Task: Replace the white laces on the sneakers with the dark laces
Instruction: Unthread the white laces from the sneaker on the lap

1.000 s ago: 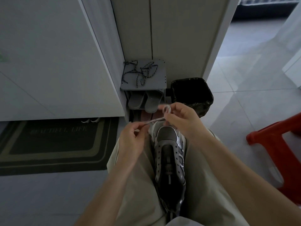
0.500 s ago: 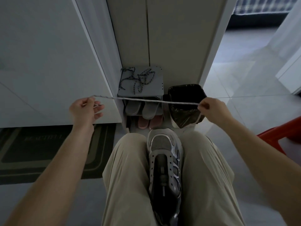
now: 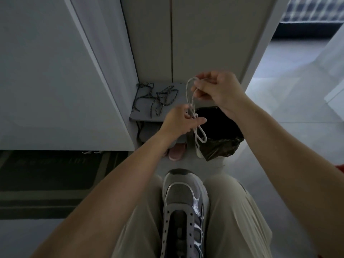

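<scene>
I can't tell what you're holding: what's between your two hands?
A looped white lace, running from the right hand down to the left hand, in the head view.

Colours: white lace (image 3: 190,94), faintly flecked grey. The dark laces (image 3: 158,98) are black with pale speckles, on a grey shelf (image 3: 141,116). The sneaker (image 3: 183,200) has a grey toe, silver side overlays, white trim and a black tongue. Beige trousers (image 3: 234,211). Pink slippers (image 3: 176,152); grey slippers (image 3: 147,135). Black bin liner (image 3: 221,131). Dark doormat (image 3: 46,175) with lighter border bands. Blue-and-white checked fabric (image 3: 314,8). Pale grey floor (image 3: 279,101).
</scene>
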Demonstrator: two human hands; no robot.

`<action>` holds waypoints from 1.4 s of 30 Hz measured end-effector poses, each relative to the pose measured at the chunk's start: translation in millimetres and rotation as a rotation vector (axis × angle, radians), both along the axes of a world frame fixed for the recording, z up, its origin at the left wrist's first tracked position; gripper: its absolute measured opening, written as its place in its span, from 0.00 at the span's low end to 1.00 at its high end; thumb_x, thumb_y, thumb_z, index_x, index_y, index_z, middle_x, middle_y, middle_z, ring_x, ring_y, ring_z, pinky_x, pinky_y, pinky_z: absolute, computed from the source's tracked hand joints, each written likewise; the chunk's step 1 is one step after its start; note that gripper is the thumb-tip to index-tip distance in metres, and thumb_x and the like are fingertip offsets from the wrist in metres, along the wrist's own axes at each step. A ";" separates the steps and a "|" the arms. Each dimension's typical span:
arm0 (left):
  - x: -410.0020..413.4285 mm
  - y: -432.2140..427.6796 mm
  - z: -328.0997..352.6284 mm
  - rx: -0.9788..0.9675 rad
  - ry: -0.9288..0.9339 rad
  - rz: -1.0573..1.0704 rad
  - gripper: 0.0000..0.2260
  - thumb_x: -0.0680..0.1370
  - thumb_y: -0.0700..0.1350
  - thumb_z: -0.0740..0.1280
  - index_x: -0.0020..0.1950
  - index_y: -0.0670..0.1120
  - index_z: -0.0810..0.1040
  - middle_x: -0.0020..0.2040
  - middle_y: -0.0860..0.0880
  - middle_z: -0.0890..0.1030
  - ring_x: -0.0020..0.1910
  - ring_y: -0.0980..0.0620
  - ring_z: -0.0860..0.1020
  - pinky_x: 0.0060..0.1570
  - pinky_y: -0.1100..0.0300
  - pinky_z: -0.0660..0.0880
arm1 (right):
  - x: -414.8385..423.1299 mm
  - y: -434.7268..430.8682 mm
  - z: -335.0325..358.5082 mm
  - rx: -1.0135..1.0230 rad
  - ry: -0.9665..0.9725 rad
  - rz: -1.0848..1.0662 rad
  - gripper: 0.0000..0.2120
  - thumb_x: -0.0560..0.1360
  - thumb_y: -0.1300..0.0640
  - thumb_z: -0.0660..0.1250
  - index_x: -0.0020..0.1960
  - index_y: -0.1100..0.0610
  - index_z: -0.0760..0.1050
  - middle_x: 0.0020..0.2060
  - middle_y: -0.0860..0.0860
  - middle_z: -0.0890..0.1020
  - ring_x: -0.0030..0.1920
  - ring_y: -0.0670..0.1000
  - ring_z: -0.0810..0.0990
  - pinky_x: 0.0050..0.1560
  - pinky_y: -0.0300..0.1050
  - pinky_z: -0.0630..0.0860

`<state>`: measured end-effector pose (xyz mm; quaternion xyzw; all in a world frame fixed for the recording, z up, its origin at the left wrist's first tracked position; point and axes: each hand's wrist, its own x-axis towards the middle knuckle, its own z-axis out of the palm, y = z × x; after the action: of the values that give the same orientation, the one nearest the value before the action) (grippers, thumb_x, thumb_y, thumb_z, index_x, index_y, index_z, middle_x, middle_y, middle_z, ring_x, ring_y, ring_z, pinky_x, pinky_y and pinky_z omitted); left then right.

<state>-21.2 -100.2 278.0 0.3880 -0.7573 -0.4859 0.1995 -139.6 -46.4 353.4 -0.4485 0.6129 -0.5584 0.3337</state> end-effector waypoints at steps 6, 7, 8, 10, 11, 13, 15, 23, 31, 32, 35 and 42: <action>-35.3 -41.1 11.2 0.158 0.252 0.146 0.05 0.77 0.39 0.67 0.44 0.38 0.80 0.31 0.48 0.79 0.26 0.59 0.78 0.29 0.66 0.77 | -38.6 -21.7 -47.3 0.317 0.417 -0.141 0.25 0.67 0.44 0.74 0.60 0.54 0.75 0.51 0.49 0.77 0.51 0.49 0.76 0.49 0.41 0.71; -38.6 -49.3 16.9 0.154 0.264 0.130 0.06 0.77 0.39 0.67 0.47 0.36 0.80 0.32 0.47 0.79 0.26 0.59 0.78 0.29 0.66 0.77 | -41.6 -22.0 -64.4 0.437 0.547 -0.049 0.26 0.65 0.43 0.75 0.59 0.52 0.75 0.53 0.50 0.75 0.54 0.51 0.75 0.50 0.42 0.70; -41.8 -56.5 22.0 0.143 0.268 0.106 0.07 0.77 0.39 0.66 0.49 0.36 0.79 0.33 0.46 0.79 0.26 0.59 0.78 0.29 0.66 0.77 | -42.0 -22.1 -83.5 0.507 0.589 0.063 0.23 0.65 0.43 0.75 0.56 0.50 0.76 0.53 0.50 0.76 0.56 0.52 0.74 0.51 0.43 0.71; -47.0 -72.8 31.3 0.083 0.235 0.089 0.07 0.78 0.40 0.66 0.51 0.36 0.78 0.33 0.46 0.78 0.25 0.60 0.77 0.28 0.67 0.76 | -39.2 -24.5 -121.1 0.530 0.519 0.159 0.16 0.68 0.47 0.74 0.51 0.54 0.80 0.50 0.51 0.81 0.52 0.52 0.78 0.51 0.45 0.74; -47.6 -82.7 34.5 0.028 0.191 0.102 0.07 0.78 0.41 0.66 0.50 0.37 0.78 0.33 0.47 0.78 0.26 0.60 0.77 0.29 0.67 0.76 | -37.6 -25.2 -133.9 0.526 0.485 0.142 0.12 0.70 0.50 0.73 0.49 0.57 0.81 0.46 0.53 0.82 0.48 0.51 0.79 0.49 0.45 0.74; -45.3 -107.8 36.7 -0.096 0.077 0.156 0.06 0.78 0.44 0.65 0.49 0.41 0.77 0.33 0.49 0.78 0.28 0.58 0.78 0.33 0.65 0.79 | -41.2 -24.0 -151.7 0.557 0.470 0.085 0.10 0.74 0.54 0.69 0.47 0.61 0.81 0.41 0.54 0.82 0.41 0.49 0.78 0.44 0.44 0.74; -40.0 -129.1 34.6 -0.124 0.007 0.207 0.07 0.79 0.45 0.65 0.48 0.42 0.77 0.33 0.50 0.78 0.30 0.57 0.77 0.35 0.63 0.79 | -53.1 -20.3 -163.8 0.600 0.446 0.036 0.10 0.74 0.55 0.68 0.46 0.62 0.80 0.40 0.55 0.81 0.40 0.50 0.78 0.43 0.46 0.74; -59.0 -120.8 52.1 0.020 0.038 0.034 0.03 0.78 0.41 0.66 0.45 0.44 0.75 0.37 0.48 0.78 0.30 0.59 0.77 0.32 0.67 0.78 | -64.1 -56.0 -159.8 0.473 0.312 -0.017 0.41 0.67 0.46 0.75 0.74 0.47 0.57 0.69 0.55 0.64 0.65 0.55 0.68 0.61 0.50 0.70; -51.0 -153.8 69.2 -0.377 -0.115 0.158 0.06 0.78 0.46 0.65 0.48 0.44 0.76 0.39 0.46 0.81 0.33 0.56 0.80 0.41 0.58 0.81 | -64.9 -52.8 -180.9 0.594 0.364 0.104 0.07 0.74 0.55 0.69 0.46 0.59 0.80 0.40 0.54 0.82 0.45 0.53 0.81 0.46 0.44 0.75; -45.0 -160.9 62.8 -0.393 -0.170 0.183 0.07 0.78 0.46 0.65 0.49 0.43 0.77 0.42 0.43 0.82 0.35 0.52 0.81 0.43 0.55 0.81 | -74.2 -42.8 -184.5 0.627 0.396 0.072 0.07 0.75 0.55 0.68 0.46 0.59 0.80 0.40 0.53 0.83 0.45 0.53 0.81 0.45 0.44 0.75; -43.1 -157.8 35.0 -0.431 -0.408 0.113 0.09 0.78 0.43 0.64 0.48 0.37 0.78 0.44 0.37 0.82 0.43 0.41 0.81 0.47 0.47 0.79 | -94.0 -29.9 -172.6 0.534 0.332 -0.097 0.08 0.76 0.54 0.67 0.43 0.58 0.80 0.36 0.51 0.83 0.38 0.48 0.81 0.45 0.45 0.80; -129.7 -100.5 -4.1 -0.499 -0.429 -0.199 0.12 0.77 0.45 0.65 0.35 0.44 0.72 0.31 0.48 0.72 0.30 0.50 0.70 0.29 0.57 0.60 | -122.2 -72.1 -97.7 0.145 0.095 -0.308 0.06 0.72 0.62 0.70 0.44 0.66 0.80 0.33 0.55 0.83 0.34 0.50 0.82 0.42 0.45 0.81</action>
<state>-150.9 -200.7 273.9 0.3447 -0.9117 -0.2101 0.0762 -261.8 -118.5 255.8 -0.3499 0.7283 -0.5353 0.2462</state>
